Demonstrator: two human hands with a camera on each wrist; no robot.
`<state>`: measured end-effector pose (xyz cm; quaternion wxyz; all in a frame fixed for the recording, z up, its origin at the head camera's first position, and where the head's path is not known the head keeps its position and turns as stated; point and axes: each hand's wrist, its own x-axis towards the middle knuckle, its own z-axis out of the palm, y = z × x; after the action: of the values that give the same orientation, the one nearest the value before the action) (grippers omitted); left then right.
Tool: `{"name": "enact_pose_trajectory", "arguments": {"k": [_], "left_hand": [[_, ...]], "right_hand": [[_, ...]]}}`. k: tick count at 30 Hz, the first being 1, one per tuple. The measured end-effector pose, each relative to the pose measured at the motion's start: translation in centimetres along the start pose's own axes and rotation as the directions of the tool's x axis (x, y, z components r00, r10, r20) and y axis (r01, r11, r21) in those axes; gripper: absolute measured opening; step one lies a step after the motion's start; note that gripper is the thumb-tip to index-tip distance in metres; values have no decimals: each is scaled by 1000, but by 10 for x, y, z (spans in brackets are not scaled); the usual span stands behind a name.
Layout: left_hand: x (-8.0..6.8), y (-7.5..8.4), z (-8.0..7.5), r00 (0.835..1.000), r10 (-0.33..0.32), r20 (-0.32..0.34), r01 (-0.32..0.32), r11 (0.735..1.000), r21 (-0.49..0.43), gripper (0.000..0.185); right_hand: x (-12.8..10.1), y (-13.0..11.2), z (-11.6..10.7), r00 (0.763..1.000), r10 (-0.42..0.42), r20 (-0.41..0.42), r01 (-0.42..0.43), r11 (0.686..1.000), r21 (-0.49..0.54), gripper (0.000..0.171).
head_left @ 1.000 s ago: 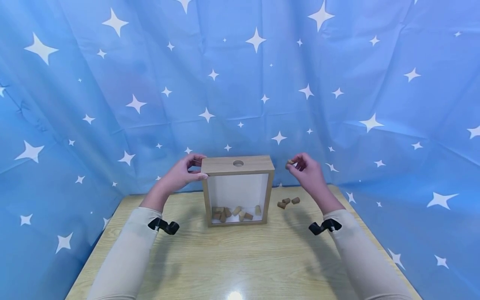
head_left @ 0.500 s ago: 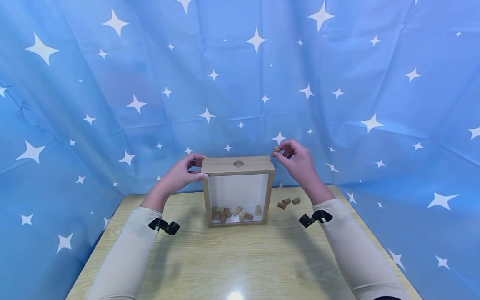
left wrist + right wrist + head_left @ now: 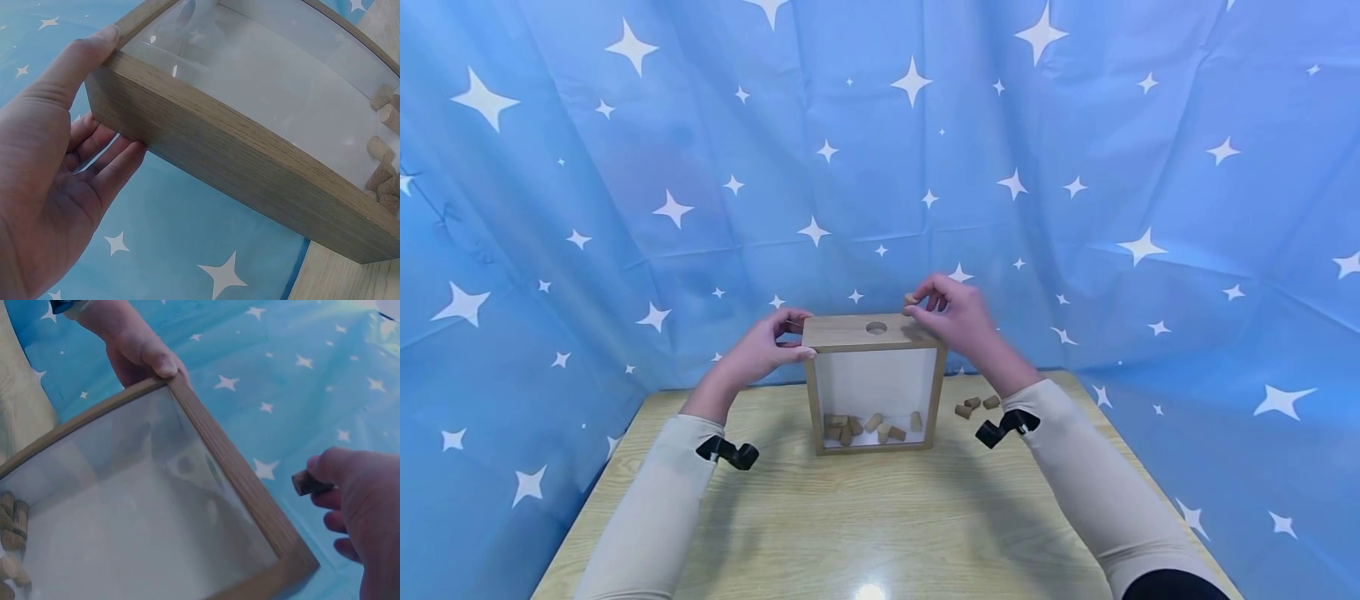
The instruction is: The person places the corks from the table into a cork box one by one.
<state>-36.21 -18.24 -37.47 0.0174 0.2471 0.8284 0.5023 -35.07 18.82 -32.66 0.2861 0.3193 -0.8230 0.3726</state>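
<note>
Head view: upright, shallow box of light-brown wood [image 3: 838, 333], w/ clear front pane & white back, stands on a pale wood-grain surface [image 3: 805, 517], nr. the far edge. Round hole [image 3: 876, 328] sits approx. mid-top.

Right hand [image 3: 957, 315] pinches a small tan cork cylinder [image 3: 911, 299] btw. thumb & fingers; gap narrow, just the cork's width. Seen from the head cam, that cork is to the right of the hole, by the rear edge of the box top; exact height over the wood hard to tell. Right wrist cam has it at the fingertips, apart from the frame.

Left hand [image 3: 762, 346] holds the box at its top left corner: thumb on the front edge, other fingers round the back, spread wide across the box's depth. Left wrist cam shows the same grip.

Inside the box, tan cork pieces [image 3: 846, 435] lie at the bottom, mostly left & ctr., w/ 1 nr. the right wall; they overlap, so exact no. unclear. 3 loose brown corks [image 3: 972, 402] lie close tog. on the surface, right of the box.

Off-white sleeves [image 3: 655, 508] cover the forearms, black mounts [image 3: 730, 452] at the wrists. Bg.: blue cloth [image 3: 865, 192], white 4-pointed stars.
</note>
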Motion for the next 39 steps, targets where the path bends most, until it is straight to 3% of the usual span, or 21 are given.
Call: {"name": "enact_pose_trajectory", "arguments": {"k": [8,16,27,33,39], "left_hand": [[0,-1,0,1000,-3,0,3,1000,-12,73],[0,-1,0,1000,-3,4,3,1000,-18,72],[2,-4,-1,1000,8,0,-8,1000,-4,73],[2,-5,-1,1000,9,3,-9,1000,-2,73],[2,-4,-1,1000,5,1,-5,1000,-12,72]], "right_hand": [[8,-15,16,996,6,91,-7,1000,12,15],[11,-16,28,984,7,175,-7,1000,3,15],[13,-19,34,972,3,235,9,999,-50,14],[12,-18,33,972,-8,234,27,997,-77,11],[9,-12,19,986,-33,163,45,997,-70,8]]}}
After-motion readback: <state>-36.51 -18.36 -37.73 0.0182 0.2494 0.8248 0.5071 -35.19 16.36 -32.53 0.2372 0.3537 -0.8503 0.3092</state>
